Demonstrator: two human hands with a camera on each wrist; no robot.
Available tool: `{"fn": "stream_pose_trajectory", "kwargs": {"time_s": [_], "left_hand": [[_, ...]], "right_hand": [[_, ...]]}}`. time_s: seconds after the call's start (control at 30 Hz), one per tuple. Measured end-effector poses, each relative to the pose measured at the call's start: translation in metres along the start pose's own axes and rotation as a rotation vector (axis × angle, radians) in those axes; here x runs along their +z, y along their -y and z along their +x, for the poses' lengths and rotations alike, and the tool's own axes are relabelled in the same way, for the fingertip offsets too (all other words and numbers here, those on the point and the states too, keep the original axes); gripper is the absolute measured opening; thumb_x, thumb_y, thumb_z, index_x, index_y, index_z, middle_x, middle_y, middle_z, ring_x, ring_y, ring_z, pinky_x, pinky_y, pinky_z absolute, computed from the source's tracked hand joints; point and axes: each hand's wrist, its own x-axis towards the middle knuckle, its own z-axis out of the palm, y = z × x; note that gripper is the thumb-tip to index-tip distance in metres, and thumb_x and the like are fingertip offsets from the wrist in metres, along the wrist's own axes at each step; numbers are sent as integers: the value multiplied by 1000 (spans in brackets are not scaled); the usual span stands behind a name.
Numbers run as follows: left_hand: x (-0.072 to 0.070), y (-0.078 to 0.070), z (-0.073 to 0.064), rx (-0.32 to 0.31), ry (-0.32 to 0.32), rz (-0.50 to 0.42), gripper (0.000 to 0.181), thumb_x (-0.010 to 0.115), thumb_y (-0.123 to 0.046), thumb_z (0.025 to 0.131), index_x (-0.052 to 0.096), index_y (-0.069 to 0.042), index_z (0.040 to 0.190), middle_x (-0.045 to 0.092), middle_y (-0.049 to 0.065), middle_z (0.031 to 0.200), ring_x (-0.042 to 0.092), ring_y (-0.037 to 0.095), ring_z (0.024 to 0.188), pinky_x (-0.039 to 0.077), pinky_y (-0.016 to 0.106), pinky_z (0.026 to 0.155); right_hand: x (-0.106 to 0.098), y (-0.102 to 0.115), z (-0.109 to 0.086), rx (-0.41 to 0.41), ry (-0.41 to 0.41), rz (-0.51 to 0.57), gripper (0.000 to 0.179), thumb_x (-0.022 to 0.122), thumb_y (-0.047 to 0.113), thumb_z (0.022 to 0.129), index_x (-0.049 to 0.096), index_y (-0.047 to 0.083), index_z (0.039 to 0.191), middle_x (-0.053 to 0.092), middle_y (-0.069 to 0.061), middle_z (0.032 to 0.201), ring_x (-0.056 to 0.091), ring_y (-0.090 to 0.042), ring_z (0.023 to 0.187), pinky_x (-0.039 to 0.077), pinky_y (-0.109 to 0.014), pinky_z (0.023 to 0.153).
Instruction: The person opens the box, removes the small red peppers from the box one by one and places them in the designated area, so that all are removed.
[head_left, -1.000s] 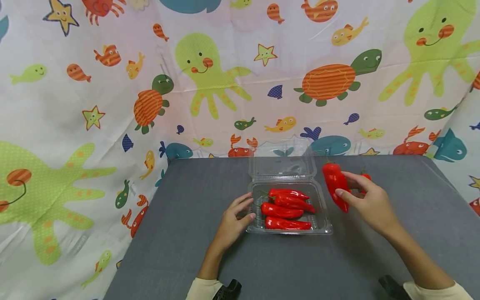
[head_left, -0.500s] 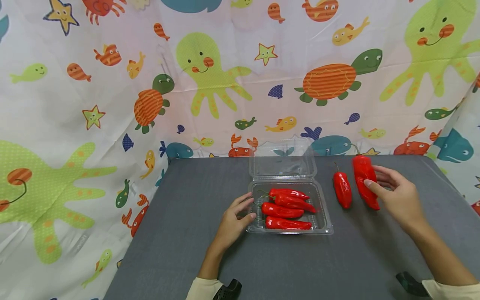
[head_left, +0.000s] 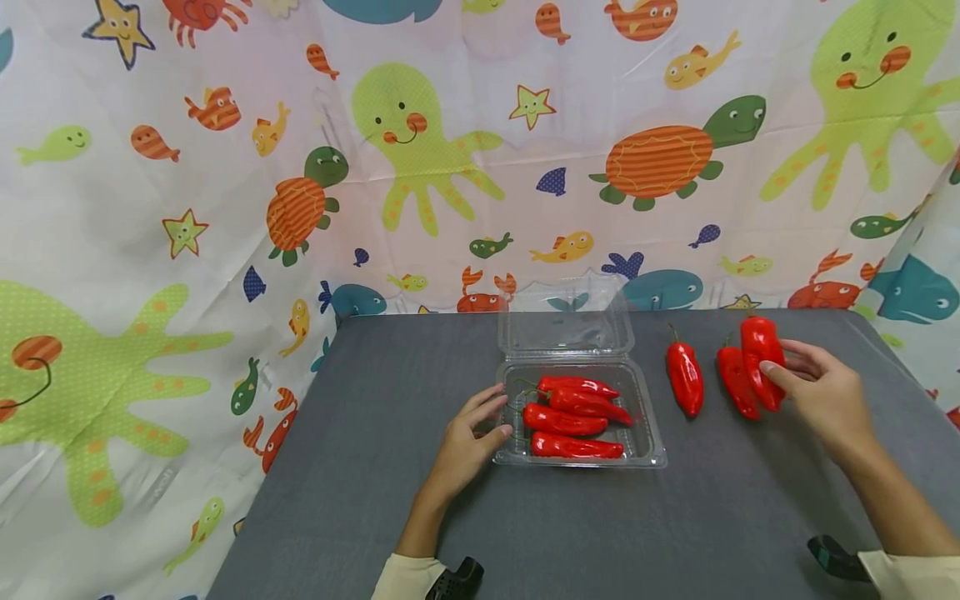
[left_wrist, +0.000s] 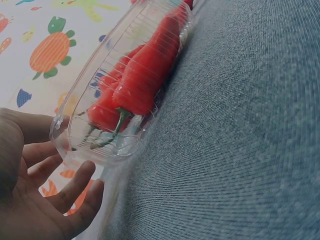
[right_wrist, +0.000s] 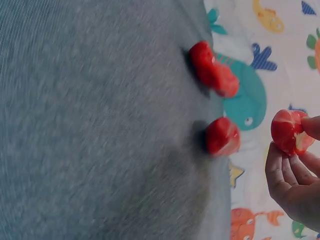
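Note:
My right hand (head_left: 828,392) pinches a glossy red chili pepper (head_left: 762,354) between thumb and fingers. In the right wrist view this pepper (right_wrist: 286,132) appears end-on, held above the table. Just left of it lies a second pepper (head_left: 733,385), partly covered by the held one in the head view. A third pepper (head_left: 685,381) lies farther left. Beside the left rim of a clear plastic clamshell box (head_left: 652,429) is my left hand (head_left: 467,446), its fingers spread and touching the edge. Several red peppers (left_wrist: 147,70) lie in rows inside, stems to the left.
The box's hinged lid (head_left: 564,329) stands raised at the back. A grey cloth (head_left: 390,500) covers the table, whose far edge meets a white curtain (head_left: 450,192) printed with sea animals.
My right hand has moved right with the held pepper, away from the box. Two peppers lying on the table have come into fuller view. My left hand stays in place.

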Motion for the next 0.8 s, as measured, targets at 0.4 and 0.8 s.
{"fn": "stream_pose_trajectory", "kwargs": {"time_s": [0.4,0.8], "left_hand": [[0,-3,-1,1,-2,-10,50,74,-16,99,63,-4,146,51,0,161,64,31,127,55,48,98],[0,-5,-1,-7,1,-13,50,73,-16,99,63,-6,147,50,-1,162,64,32,128,54,54,100]], "right_hand": [[-10,-30,17,136,43,-53,83,58,50,105,33,-7,161,48,-39,146,62,-15,79,58,-31,62],[-12,-46,25,131,79,-147,80,58,46,106,36,-13,156,46,-45,141,57,-50,110,56,-29,59]]}}
